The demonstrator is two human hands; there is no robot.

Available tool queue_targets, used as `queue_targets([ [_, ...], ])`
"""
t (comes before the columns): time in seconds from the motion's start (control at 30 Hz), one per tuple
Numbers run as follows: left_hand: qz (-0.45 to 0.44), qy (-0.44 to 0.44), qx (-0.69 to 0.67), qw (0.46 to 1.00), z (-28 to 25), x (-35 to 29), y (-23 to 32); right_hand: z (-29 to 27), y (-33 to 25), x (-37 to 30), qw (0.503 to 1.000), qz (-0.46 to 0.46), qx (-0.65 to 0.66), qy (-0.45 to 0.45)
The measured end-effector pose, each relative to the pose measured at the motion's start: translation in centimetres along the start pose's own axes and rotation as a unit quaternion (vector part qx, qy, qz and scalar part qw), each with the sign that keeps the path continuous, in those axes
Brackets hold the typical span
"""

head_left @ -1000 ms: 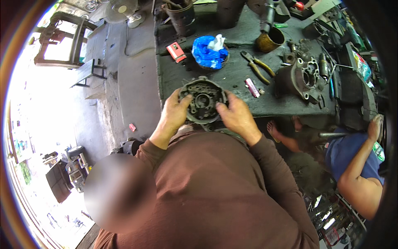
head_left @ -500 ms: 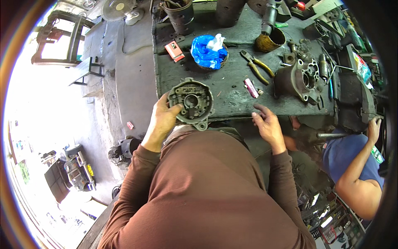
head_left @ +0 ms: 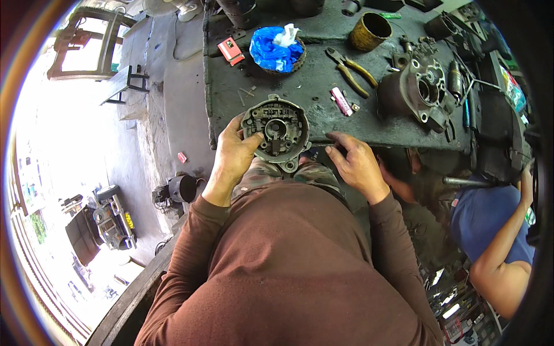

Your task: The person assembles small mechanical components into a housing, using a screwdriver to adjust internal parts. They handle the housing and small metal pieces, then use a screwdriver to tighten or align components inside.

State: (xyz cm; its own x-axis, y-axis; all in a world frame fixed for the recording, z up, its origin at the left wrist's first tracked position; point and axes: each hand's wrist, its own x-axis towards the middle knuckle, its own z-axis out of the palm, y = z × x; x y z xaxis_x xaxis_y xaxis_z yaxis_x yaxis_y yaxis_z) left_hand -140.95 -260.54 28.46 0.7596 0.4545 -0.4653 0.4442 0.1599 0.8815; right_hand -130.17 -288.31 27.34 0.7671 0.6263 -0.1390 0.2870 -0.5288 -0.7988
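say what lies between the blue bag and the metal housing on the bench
In the head view, pliers lie between the blue bag and the metal housing.

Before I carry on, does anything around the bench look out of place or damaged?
A small red object lies by itself on the floor, left of the bench, perhaps dropped. The round metal housing in the left hand looks grimy, but I see no clear damage.

1. A round metal housing [head_left: 287, 151] is hiding fingertips of the left hand [head_left: 233, 161]
2. The view's upper edge is cutting off a fan [head_left: 187, 10]
3. Its right edge is cropping a blue-shirted co-worker [head_left: 487, 216]
4. Scraps [head_left: 247, 91] are lying too small to identify
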Motion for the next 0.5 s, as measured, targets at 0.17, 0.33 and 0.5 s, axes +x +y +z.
queue_targets([
  [0.17, 0.015, -0.021, -0.026, 0.999, 0.4, -0.7, -0.4, 0.0, 1.8, 0.2, 0.986, 0.044, -0.128, 0.102],
  [0.33, 0.025, -0.035, -0.003, 0.999, -0.8, -0.4, -1.2, -0.5, 4.4, 3.5, 0.956, 0.008, -0.226, 0.185],
  [0.5, 0.011, -0.016, -0.021, 1.000, -1.9, -1.3, -1.6, 0.7, 4.7, 8.4, 0.964, -0.091, -0.216, 0.126],
])
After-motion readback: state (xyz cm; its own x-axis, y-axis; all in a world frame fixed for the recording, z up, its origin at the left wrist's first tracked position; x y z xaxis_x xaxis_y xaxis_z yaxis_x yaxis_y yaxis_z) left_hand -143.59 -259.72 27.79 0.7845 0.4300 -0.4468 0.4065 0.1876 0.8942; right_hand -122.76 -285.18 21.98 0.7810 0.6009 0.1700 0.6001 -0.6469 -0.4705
